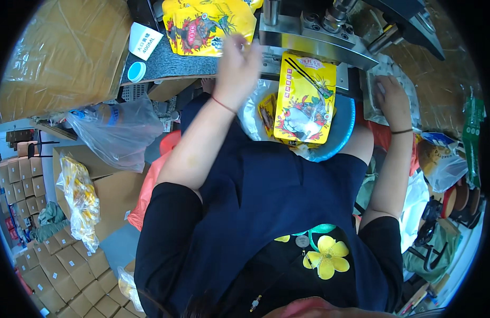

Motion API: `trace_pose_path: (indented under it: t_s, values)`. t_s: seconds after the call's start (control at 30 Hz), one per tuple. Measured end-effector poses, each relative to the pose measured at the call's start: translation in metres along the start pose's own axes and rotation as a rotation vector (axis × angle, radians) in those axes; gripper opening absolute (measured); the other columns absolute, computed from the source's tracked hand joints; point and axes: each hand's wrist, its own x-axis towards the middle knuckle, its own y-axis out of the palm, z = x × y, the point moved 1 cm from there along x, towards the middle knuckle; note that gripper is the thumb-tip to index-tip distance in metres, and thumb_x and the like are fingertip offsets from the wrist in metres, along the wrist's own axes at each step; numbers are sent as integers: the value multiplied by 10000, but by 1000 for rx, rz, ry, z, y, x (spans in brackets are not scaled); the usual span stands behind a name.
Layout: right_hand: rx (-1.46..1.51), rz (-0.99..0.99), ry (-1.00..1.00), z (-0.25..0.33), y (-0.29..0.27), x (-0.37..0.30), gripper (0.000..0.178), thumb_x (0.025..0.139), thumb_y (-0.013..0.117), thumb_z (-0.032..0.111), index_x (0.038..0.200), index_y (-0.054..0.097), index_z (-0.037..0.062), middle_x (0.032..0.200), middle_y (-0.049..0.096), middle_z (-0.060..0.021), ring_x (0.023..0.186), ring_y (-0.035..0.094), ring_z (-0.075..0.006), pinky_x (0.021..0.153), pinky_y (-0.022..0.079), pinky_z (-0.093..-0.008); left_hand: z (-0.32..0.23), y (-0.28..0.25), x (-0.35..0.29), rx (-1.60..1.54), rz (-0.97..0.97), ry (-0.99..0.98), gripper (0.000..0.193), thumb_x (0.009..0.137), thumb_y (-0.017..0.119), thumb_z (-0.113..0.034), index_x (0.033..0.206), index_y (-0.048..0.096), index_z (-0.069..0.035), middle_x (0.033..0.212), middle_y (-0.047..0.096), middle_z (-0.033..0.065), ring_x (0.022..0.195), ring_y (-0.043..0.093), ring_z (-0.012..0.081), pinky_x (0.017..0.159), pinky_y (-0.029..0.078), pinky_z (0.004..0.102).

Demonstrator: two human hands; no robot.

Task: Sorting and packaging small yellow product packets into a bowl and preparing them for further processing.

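My left hand is raised over the edge of a stack of yellow printed pouches on the worktop. Its fingers are slightly blurred but look apart, with nothing visible in them. A single yellow pouch hangs with its upper edge at the metal bar of a press-like machine. At the right, my right hand has its fingers curled at a grey metal tray or box. Whatever those fingers may hold is hidden.
A blue-rimmed basin with more yellow pouches stands below the hanging one. On the worktop are a white labelled card and a light-blue cap. Large cartons flank the left, and a clear plastic bag hangs below.
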Motion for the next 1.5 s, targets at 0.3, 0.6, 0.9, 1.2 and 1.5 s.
trace_pose_path:
  t_s: [0.3, 0.6, 0.9, 1.2, 1.5]
  values:
    - [65, -92, 30, 0, 4, 5, 176, 859, 512, -12, 1007, 589, 45, 1025, 599, -193, 981, 586, -413, 809, 479, -472, 64, -59, 79, 1325, -240, 280, 697, 970, 393, -588, 1553, 283, -222, 1607, 218, 166, 1504, 141, 358, 1160, 78, 632]
    - [197, -397, 64, 9, -40, -22, 240, 962, 527, 37, 1196, 579, 32, 1089, 621, -162, 981, 626, -328, 866, 490, -378, 25, -54, -23, 1054, 122, 605, 551, 878, 622, -282, 1388, 509, -106, 1417, 493, 176, 1309, 469, 358, 1066, 345, 501]
    - [954, -154, -258, 126, -57, -5, 144, 966, 581, 82, 1069, 638, 1, 1092, 615, -95, 1015, 586, -185, 887, 459, -289, -30, -19, -70, -103, 439, -14, 224, 914, 705, -184, 1002, 694, 21, 834, 712, 95, 729, 643, 113, 688, 504, 261]
    - [936, -27, -245, 125, -60, 1, 134, 976, 551, 62, 1034, 654, -1, 1049, 651, -104, 1001, 624, -200, 865, 480, -289, -53, 23, -101, -560, 785, -322, 333, 976, 633, -278, 1150, 652, 5, 1043, 719, 77, 920, 687, 142, 838, 552, 281]
    - [-62, 23, 153, 22, -32, -3, 305, 925, 568, 117, 1228, 607, 125, 1162, 593, -216, 1022, 604, -430, 856, 505, -469, -49, 37, -88, -839, 796, -672, 362, 863, 681, -38, 1196, 601, 78, 1145, 690, 170, 999, 690, 212, 882, 551, 323]
